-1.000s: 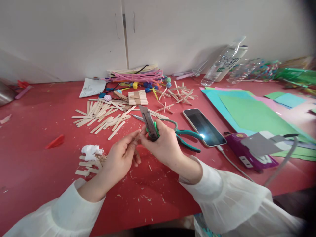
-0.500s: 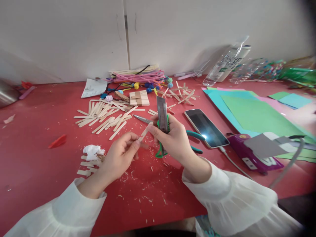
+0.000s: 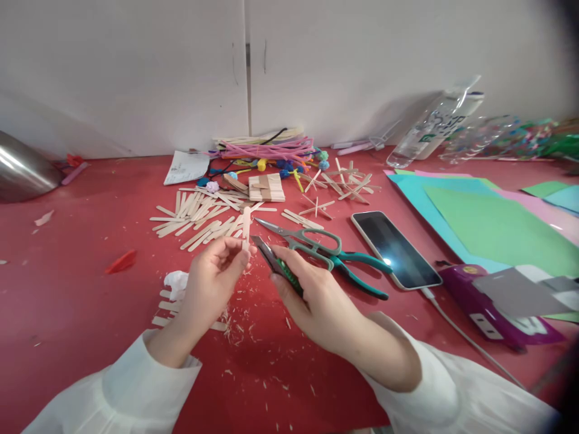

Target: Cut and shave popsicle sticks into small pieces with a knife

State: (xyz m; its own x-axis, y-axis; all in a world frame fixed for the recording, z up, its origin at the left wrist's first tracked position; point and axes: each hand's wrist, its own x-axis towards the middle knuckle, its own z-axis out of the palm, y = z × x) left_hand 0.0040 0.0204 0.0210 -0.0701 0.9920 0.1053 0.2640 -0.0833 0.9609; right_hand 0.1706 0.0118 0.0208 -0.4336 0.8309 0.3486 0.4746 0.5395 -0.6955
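My left hand [image 3: 216, 277] pinches a wooden craft stick [image 3: 246, 224], which stands nearly upright from the fingertips. In my right hand [image 3: 316, 295] is a green utility knife [image 3: 287, 272], its blade out and angled toward the stick. The blade tip sits close beside the stick; whether they touch I cannot tell. Fine wood shavings [image 3: 235, 331] lie on the red table [image 3: 289, 386] below. Beyond my right hand rest scissors [image 3: 319, 241] with grey handles and pliers [image 3: 362, 274] with teal handles. A pile of loose craft sticks [image 3: 194, 214] spreads behind my left hand.
A phone [image 3: 395, 250] with a cable lies at right, beside a purple device [image 3: 497, 307]. Coloured paper sheets [image 3: 479, 217] cover the right side. Pink pipe cleaners [image 3: 266, 149] and a bundle of sticks [image 3: 266, 188] are at the back. A metal container [image 3: 25, 169] stands far left.
The knife has swung from upright to pointing left at the stick, and my right hand has moved off the stick. My left hand has turned the stick more upright. The view has shifted left.
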